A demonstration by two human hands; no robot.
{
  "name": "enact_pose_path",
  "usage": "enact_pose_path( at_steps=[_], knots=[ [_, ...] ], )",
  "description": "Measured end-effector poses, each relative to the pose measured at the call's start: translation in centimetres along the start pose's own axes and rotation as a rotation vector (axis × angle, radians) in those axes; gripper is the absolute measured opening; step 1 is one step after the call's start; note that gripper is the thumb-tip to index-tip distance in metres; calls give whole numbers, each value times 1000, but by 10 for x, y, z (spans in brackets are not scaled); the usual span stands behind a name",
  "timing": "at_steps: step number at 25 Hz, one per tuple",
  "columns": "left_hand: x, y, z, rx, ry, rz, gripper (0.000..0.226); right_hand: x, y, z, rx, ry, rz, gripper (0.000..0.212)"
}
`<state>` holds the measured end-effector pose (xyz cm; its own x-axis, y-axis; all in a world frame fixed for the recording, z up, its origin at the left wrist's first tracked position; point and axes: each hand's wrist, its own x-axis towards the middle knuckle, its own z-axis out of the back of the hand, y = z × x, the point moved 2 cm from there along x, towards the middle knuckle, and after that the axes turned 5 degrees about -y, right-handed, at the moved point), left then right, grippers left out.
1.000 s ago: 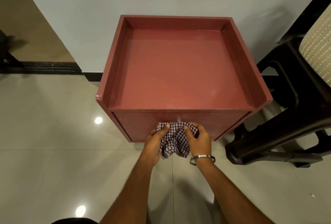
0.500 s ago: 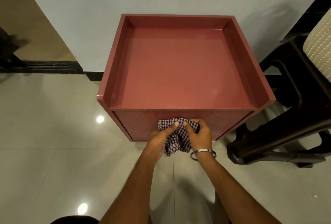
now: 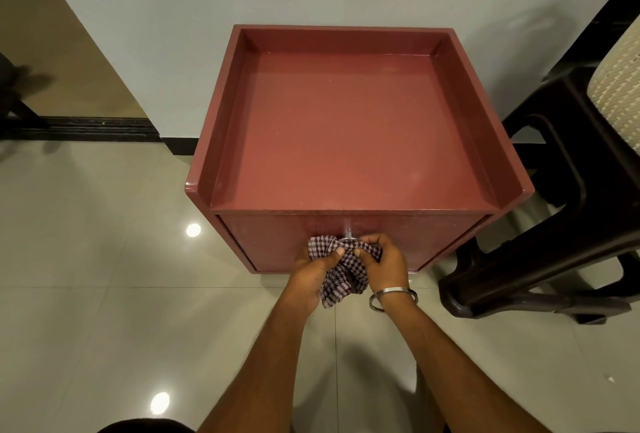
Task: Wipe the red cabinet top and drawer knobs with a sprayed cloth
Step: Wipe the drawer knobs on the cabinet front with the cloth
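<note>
The red cabinet (image 3: 346, 128) stands against the white wall, its recessed top bare and glossy. On its front face a small metal drawer knob (image 3: 347, 234) shows just above a checked purple-and-white cloth (image 3: 341, 268). My left hand (image 3: 311, 271) and my right hand (image 3: 386, 264) both grip the cloth, bunched around the knob's lower part. A metal bangle sits on my right wrist. Any lower knobs are hidden below the cabinet front.
A dark plastic stool (image 3: 561, 225) stands close to the cabinet's right side, with a cream woven seat (image 3: 620, 93) above it. Glossy beige floor tiles (image 3: 104, 294) spread to the left and front. A doorway with a dark threshold (image 3: 86, 128) lies at the left.
Both hands have shifted the cloth slightly on the knob; the fingers regripped and the metal knob now shows above the cloth. The view has moved a little.
</note>
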<state>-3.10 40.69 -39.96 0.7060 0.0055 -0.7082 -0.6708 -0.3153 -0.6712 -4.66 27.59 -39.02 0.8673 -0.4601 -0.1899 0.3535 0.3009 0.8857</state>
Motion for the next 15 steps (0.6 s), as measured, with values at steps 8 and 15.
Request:
enact_pose_path(
  at_steps=[8, 15],
  knots=[
    [-10, -4, 4, -140, 97, 123, 27, -3, 8, 3, 104, -57, -23, 26],
    [2, -6, -7, 15, -141, 58, 24, 4, 3, -4, 45, -208, -184, 22]
  ],
)
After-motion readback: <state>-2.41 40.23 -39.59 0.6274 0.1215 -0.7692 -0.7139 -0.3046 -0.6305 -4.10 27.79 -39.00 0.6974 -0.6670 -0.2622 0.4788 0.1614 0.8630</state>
